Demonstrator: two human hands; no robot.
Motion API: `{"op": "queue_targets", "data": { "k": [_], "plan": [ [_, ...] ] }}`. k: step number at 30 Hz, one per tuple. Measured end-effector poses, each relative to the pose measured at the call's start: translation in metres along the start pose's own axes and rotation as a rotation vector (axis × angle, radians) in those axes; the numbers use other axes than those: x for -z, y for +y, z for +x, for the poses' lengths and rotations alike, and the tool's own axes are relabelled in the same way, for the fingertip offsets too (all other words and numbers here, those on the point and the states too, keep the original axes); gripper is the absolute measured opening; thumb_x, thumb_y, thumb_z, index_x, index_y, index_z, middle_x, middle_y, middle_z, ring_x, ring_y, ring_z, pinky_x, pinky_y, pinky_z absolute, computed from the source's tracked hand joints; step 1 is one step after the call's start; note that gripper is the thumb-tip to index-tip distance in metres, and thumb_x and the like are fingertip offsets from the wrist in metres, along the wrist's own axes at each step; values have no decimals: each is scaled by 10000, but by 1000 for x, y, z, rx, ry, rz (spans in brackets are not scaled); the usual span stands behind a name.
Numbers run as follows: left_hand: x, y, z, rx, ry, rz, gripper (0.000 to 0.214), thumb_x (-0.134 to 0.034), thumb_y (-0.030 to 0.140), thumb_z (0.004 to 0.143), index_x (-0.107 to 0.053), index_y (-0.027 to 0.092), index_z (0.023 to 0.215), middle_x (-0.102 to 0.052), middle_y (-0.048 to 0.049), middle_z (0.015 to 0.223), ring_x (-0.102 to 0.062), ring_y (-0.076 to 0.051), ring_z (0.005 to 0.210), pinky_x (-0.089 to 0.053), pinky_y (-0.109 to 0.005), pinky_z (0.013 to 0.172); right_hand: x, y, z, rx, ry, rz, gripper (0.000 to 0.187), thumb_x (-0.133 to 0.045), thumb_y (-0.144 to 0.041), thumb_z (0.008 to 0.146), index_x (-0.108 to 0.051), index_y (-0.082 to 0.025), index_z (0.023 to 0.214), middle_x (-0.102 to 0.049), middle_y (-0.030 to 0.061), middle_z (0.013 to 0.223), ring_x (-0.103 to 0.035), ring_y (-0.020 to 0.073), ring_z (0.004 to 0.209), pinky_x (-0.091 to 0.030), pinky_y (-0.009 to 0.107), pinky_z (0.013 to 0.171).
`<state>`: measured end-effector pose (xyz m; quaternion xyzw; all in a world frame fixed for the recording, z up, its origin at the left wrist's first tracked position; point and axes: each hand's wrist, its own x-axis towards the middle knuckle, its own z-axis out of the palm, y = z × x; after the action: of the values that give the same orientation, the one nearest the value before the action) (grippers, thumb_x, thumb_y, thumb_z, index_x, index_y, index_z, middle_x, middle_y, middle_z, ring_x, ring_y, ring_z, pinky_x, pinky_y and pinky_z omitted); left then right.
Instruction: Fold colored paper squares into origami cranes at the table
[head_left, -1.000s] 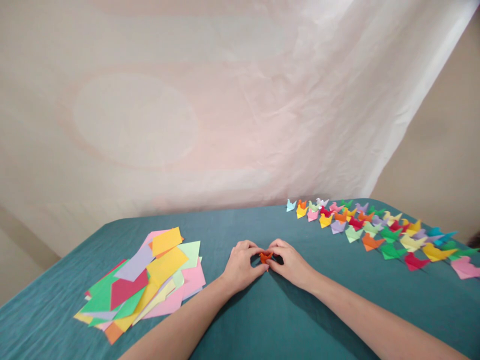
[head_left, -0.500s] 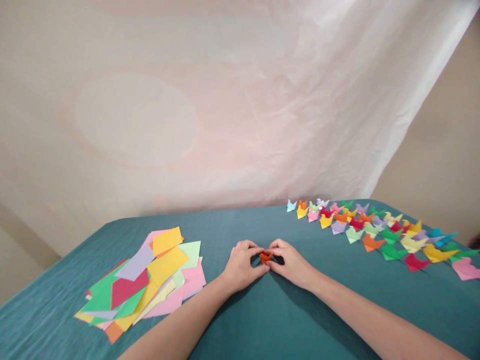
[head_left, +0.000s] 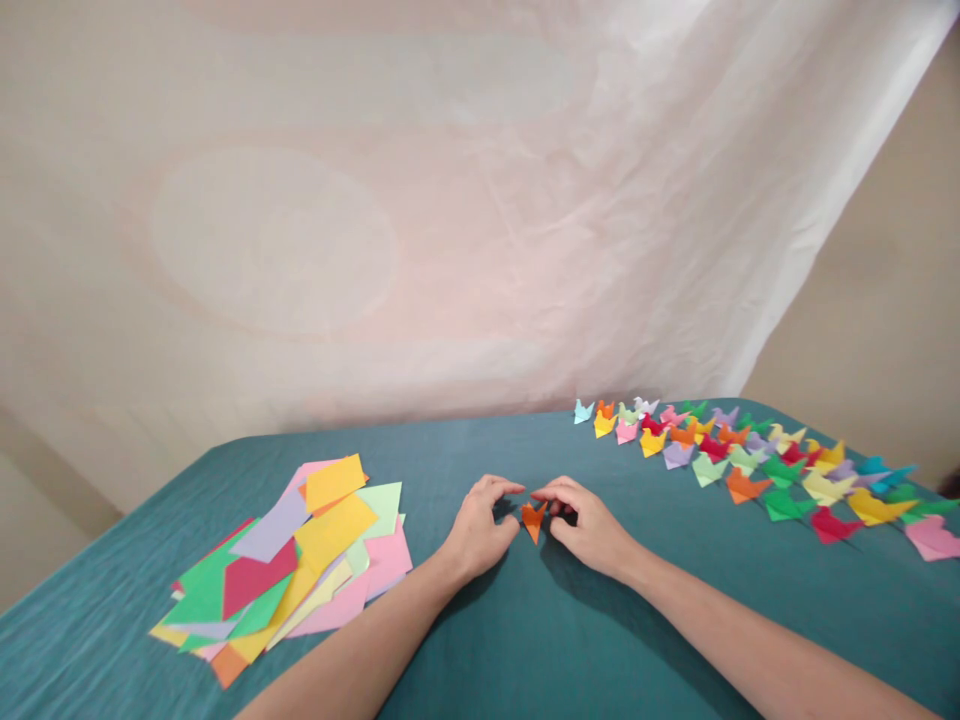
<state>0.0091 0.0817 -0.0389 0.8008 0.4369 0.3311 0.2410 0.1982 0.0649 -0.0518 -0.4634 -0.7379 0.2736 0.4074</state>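
Observation:
A small orange folded paper piece [head_left: 533, 518] stands between my two hands on the teal tablecloth [head_left: 525, 640], its point turned down. My left hand [head_left: 480, 525] curls beside it on the left, thumb and fingertips pinching its left side. My right hand [head_left: 589, 522] holds its right side with pinched fingers. Both forearms reach in from the lower edge of the view.
A loose heap of coloured paper sheets [head_left: 292, 555] lies to the left. Rows of several finished folded paper figures [head_left: 757, 460] in many colours fill the table's right side. A pale cloth backdrop [head_left: 420, 220] hangs behind the table.
The orange piece has been lifted and turned so its point faces down and it shows more fully. Both hands have risen slightly and their fingers have spread a little.

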Motion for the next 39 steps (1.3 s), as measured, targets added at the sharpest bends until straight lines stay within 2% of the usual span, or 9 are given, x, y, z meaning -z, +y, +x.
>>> {"op": "queue_targets", "data": {
  "k": [10, 21, 25, 29, 33, 39],
  "plan": [
    [-2, -1, 0, -10, 19, 7, 289, -494, 39, 652, -642, 195, 844, -607, -28, 910, -560, -170, 904, -439, -308, 873, -1, 1, -1, 12, 11, 22, 289, -525, -125, 723, -643, -191, 979, -602, 28, 854, -573, 146, 726, -474, 276, 709],
    [-1, 5, -4, -67, -31, 140, 165, -635, 215, 697, -650, 212, 861, -617, -32, 945, -545, -200, 919, -418, -331, 860, 1, -1, 0, 76, -17, -40, 280, -567, -134, 764, -645, -209, 1022, -641, 34, 877, -565, 175, 809, -444, 311, 765],
    [-1, 4, -4, -68, -33, 148, 193, -612, 181, 699, -643, 211, 887, -616, -32, 961, -541, -201, 930, -415, -328, 856, 1, -4, 1, 107, -35, -73, 281, -554, -117, 767, -654, -220, 1008, -654, 30, 868, -562, 183, 822, -435, 320, 777],
    [-2, 3, -3, -41, -6, 144, 284, -578, 93, 659, -635, 196, 918, -621, -36, 954, -545, -200, 928, -412, -325, 859, 1, -6, 1, 43, -3, -10, 237, -537, -129, 782, -658, -198, 973, -657, 34, 865, -576, 174, 800, -448, 305, 757],
    [-1, 4, -3, -29, -19, 90, 173, -640, 191, 693, -661, 199, 864, -635, -34, 907, -558, -205, 902, -416, -321, 845, 3, -7, 1, -39, 12, 86, 207, -546, -186, 802, -644, -188, 984, -664, 37, 898, -591, 164, 764, -460, 292, 730],
    [1, 5, -1, -5, -58, -8, 84, -682, 257, 719, -693, 201, 779, -653, -18, 824, -590, -171, 804, -439, -271, 777, 4, -11, 1, -34, -29, 125, 143, -572, -212, 793, -652, -183, 908, -668, 37, 871, -602, 163, 749, -464, 287, 727]
  ]
}}
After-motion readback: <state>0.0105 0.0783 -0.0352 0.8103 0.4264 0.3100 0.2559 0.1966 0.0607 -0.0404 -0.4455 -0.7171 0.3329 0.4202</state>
